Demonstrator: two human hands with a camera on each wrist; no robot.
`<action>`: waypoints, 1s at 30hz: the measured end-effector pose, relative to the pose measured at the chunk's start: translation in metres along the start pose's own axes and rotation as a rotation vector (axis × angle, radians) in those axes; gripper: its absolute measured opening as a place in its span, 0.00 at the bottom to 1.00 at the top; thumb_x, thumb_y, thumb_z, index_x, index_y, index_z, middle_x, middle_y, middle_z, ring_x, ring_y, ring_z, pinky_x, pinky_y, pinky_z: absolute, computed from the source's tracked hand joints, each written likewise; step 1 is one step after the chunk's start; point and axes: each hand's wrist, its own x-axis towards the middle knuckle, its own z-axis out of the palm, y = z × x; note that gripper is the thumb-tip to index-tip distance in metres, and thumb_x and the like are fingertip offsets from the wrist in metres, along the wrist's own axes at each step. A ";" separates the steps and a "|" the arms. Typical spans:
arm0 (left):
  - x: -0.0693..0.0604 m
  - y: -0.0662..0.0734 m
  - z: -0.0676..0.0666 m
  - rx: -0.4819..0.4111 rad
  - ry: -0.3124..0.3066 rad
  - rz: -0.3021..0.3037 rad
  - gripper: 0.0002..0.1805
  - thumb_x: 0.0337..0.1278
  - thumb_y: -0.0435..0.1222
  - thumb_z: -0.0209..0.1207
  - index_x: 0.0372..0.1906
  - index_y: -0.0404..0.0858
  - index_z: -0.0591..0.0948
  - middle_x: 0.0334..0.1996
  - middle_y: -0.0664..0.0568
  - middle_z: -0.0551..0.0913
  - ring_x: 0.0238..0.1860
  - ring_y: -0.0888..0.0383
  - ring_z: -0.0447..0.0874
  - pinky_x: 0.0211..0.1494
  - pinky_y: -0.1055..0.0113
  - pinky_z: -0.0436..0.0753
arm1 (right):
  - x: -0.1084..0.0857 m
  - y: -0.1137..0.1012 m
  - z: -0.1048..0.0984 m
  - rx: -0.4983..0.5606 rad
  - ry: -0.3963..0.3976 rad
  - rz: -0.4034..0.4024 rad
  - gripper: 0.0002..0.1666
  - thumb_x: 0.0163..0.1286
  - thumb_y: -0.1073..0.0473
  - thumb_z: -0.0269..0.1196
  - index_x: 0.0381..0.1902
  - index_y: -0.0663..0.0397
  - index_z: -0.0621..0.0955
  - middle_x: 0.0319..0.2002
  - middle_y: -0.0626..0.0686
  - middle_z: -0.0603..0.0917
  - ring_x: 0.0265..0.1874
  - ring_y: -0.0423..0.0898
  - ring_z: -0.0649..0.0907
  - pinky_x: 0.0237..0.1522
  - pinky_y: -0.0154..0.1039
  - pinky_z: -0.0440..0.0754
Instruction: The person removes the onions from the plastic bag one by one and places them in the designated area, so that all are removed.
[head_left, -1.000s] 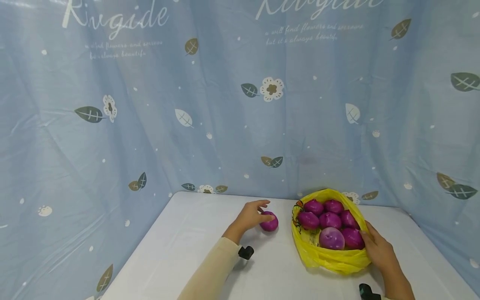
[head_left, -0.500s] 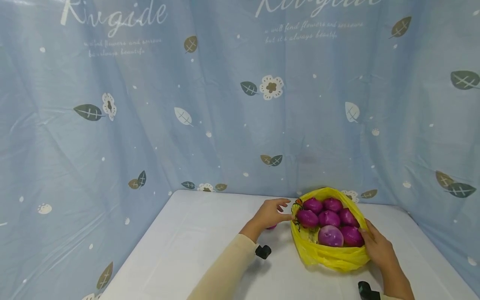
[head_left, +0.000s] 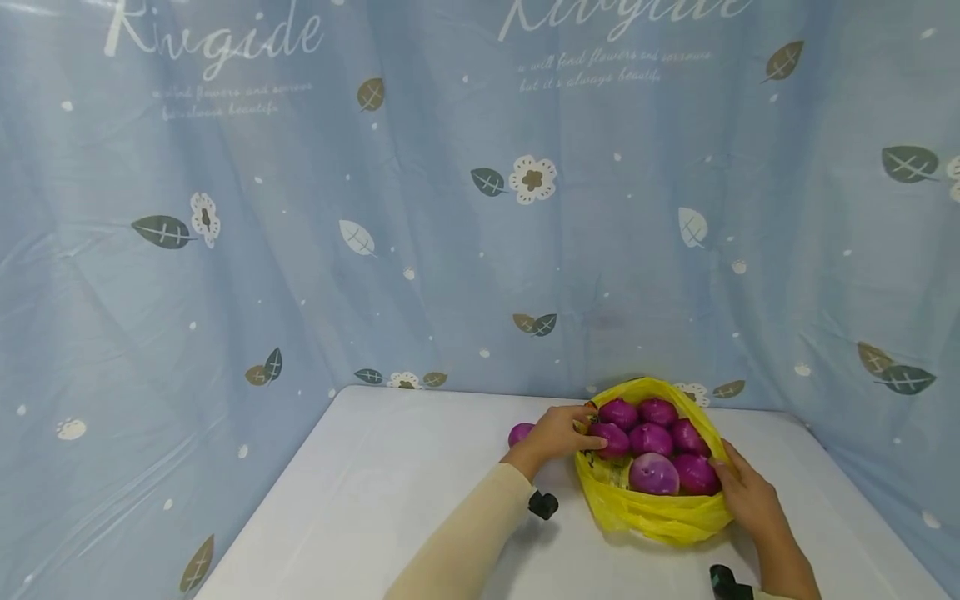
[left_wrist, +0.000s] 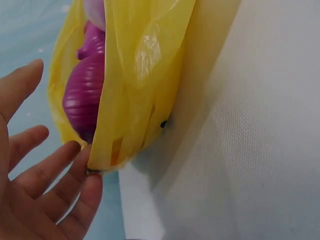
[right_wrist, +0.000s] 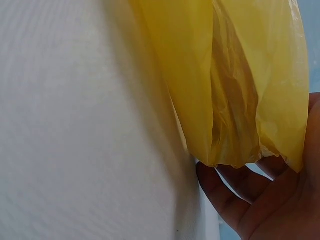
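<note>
A yellow plastic bag stands on the table with its mouth rolled wide. Several red onions lie inside, one of them paler. My left hand is at the bag's left rim; in the left wrist view its fingers are spread, tips touching the rim, and the thumb stands apart beside an onion. At the opposite side my right hand holds the rim, thumb over the edge and fingers outside. Another red onion sits on the table behind my left hand, partly hidden by it.
A white cloth covers the table. Blue printed curtain hangs behind it and along its sides. Black wrist devices sit by both wrists.
My left hand has moved right, from around the loose onion to the bag's left rim, leaving that onion on the table. The right hand has stayed on the bag.
</note>
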 end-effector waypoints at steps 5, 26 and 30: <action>0.006 -0.001 0.008 0.042 -0.002 -0.044 0.37 0.48 0.60 0.67 0.63 0.49 0.78 0.48 0.57 0.83 0.49 0.62 0.78 0.55 0.64 0.77 | -0.003 -0.003 0.000 -0.015 -0.009 -0.041 0.43 0.77 0.34 0.31 0.77 0.53 0.40 0.70 0.76 0.49 0.65 0.79 0.51 0.58 0.76 0.51; 0.002 -0.007 0.033 -0.007 0.044 -0.133 0.33 0.44 0.59 0.70 0.59 0.53 0.80 0.49 0.64 0.80 0.50 0.62 0.77 0.56 0.64 0.77 | -0.004 -0.007 -0.001 -0.019 -0.003 -0.029 0.43 0.76 0.34 0.31 0.77 0.52 0.40 0.70 0.75 0.47 0.65 0.79 0.49 0.59 0.75 0.50; 0.002 -0.003 0.029 0.005 0.049 -0.087 0.34 0.45 0.60 0.69 0.60 0.53 0.79 0.50 0.63 0.80 0.50 0.62 0.77 0.54 0.64 0.78 | -0.004 -0.005 -0.003 -0.013 -0.016 -0.016 0.43 0.76 0.33 0.31 0.77 0.52 0.39 0.70 0.75 0.46 0.65 0.79 0.49 0.58 0.76 0.49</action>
